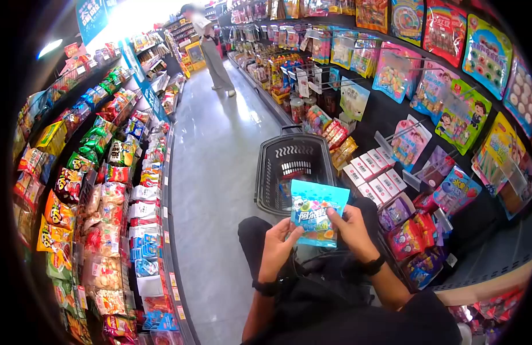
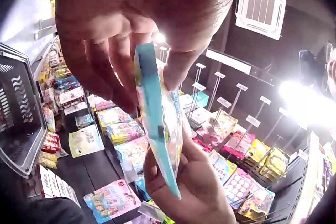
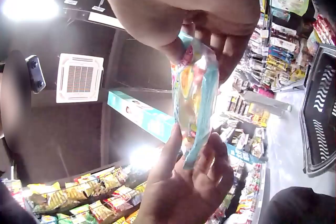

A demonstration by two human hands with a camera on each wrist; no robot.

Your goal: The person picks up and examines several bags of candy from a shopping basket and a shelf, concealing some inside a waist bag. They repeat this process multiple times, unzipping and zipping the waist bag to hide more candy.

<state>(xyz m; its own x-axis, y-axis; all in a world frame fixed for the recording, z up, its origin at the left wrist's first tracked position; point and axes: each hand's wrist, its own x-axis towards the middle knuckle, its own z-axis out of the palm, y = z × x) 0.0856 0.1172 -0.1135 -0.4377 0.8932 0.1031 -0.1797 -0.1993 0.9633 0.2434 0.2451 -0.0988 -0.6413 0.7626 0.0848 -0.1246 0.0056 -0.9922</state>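
Observation:
A light-blue candy bag (image 1: pixel 319 207) is held upright in front of the knees, its printed face toward the head camera. The left hand (image 1: pixel 279 247) pinches its lower left side, thumb on the front. On the right side, the right hand (image 1: pixel 353 229) pinches it with the thumb over the print. Seen edge-on in the left wrist view, the bag (image 2: pixel 157 113) lies between the left hand (image 2: pixel 142 19) and the right hand (image 2: pixel 194 182). The right wrist view shows the bag's (image 3: pixel 195 95) clear part with colourful pieces inside, both hands gripping its sides.
Beyond the bag stands a black basket (image 1: pixel 267 172) with a few items inside. Shelves of snack bags (image 1: pixel 110 213) line the left; hanging candy bags (image 1: pixel 461 115) and white boxes (image 1: pixel 369 172) line the right. A person (image 1: pixel 211 54) stands farther up the aisle floor (image 1: pixel 211 149).

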